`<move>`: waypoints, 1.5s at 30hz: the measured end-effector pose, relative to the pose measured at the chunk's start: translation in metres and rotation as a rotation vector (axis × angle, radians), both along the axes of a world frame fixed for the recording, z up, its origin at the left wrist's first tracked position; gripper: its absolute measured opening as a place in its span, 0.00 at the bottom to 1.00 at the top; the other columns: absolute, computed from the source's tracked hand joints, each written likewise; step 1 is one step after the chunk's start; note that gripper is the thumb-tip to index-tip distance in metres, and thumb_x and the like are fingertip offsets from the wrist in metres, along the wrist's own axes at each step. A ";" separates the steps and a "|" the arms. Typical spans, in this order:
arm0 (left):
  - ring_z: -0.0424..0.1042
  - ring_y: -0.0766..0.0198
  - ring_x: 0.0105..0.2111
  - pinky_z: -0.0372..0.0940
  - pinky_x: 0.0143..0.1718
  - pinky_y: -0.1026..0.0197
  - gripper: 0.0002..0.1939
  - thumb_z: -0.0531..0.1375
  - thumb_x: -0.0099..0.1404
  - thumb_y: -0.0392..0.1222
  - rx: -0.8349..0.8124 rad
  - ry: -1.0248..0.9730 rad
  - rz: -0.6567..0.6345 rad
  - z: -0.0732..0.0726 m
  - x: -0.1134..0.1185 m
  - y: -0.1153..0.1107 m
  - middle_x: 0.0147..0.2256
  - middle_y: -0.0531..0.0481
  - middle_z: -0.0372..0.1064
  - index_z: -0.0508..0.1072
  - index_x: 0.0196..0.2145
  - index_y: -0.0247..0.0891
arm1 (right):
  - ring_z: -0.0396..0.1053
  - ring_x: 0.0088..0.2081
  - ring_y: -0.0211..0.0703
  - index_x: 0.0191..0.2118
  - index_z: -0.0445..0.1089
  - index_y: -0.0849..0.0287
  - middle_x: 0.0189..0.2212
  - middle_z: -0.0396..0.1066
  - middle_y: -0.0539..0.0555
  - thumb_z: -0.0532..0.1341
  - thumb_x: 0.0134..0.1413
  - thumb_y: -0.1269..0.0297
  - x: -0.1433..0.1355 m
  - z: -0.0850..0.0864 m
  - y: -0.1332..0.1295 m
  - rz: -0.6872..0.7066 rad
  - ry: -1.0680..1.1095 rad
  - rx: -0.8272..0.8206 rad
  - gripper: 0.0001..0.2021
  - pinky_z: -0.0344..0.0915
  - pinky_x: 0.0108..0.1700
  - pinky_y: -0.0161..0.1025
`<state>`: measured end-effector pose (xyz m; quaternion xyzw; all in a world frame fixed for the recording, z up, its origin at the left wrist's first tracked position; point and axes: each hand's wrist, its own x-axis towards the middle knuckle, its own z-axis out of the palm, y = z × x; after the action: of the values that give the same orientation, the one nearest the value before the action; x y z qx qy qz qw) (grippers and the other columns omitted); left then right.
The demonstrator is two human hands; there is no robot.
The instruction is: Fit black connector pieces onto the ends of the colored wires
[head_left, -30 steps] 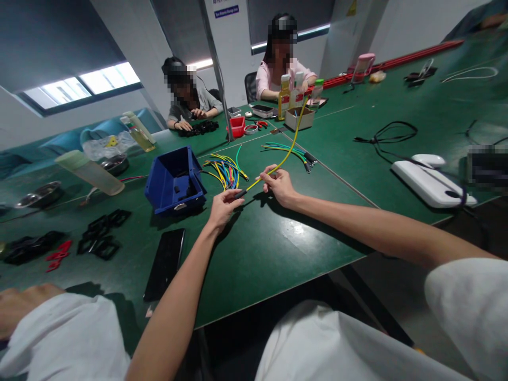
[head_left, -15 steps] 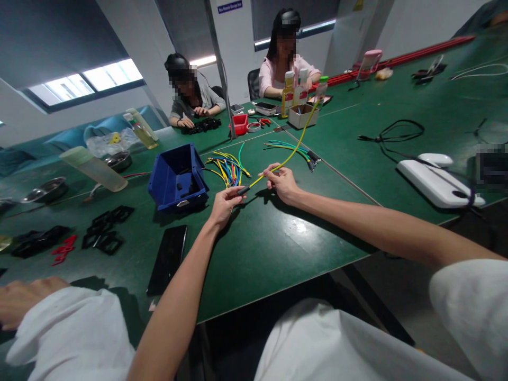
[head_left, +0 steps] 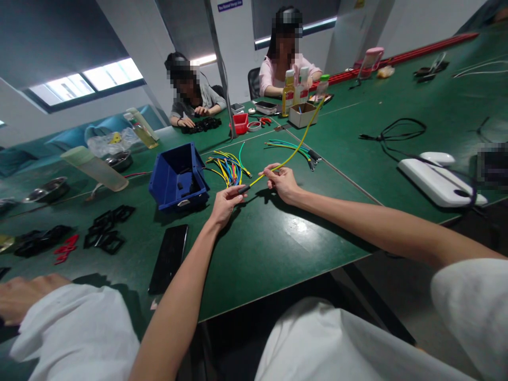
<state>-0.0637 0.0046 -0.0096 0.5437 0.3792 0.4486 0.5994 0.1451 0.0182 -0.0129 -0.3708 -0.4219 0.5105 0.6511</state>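
A yellow wire (head_left: 296, 150) with a black sleeve on its near end runs between my hands, its free end curving up and away to the right. My left hand (head_left: 225, 205) pinches the black-sleeved end. Further along, close to that end, my right hand (head_left: 282, 182) grips the yellow length between thumb and fingers. Just beyond my left hand lies a pile of yellow, blue and green wires (head_left: 228, 166). Behind my right hand rests a small bunch of green and yellow wires (head_left: 291, 148) with black ends.
A blue bin (head_left: 178, 180) holding small black parts stands left of the wires. A phone (head_left: 169, 259) lies by my left forearm. Black frames (head_left: 107, 230) and red pieces (head_left: 65, 248) are further left. A white device (head_left: 440, 182) with cables sits right. Two people work across the table (head_left: 337, 233).
Both hands keep their hold on the yellow wire almost unmoved. The wire's free end has swung slightly to the right.
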 end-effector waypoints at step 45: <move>0.74 0.54 0.45 0.66 0.48 0.52 0.25 0.71 0.48 0.44 0.036 0.067 -0.027 0.004 0.006 -0.004 0.46 0.40 0.76 0.78 0.45 0.37 | 0.61 0.16 0.30 0.34 0.66 0.58 0.30 0.78 0.53 0.71 0.39 0.47 -0.002 0.005 -0.005 0.022 -0.077 -0.008 0.23 0.57 0.18 0.30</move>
<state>-0.0578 0.0002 -0.0054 0.5742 0.3835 0.4287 0.5827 0.1431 0.0137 -0.0082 -0.3882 -0.4485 0.5046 0.6273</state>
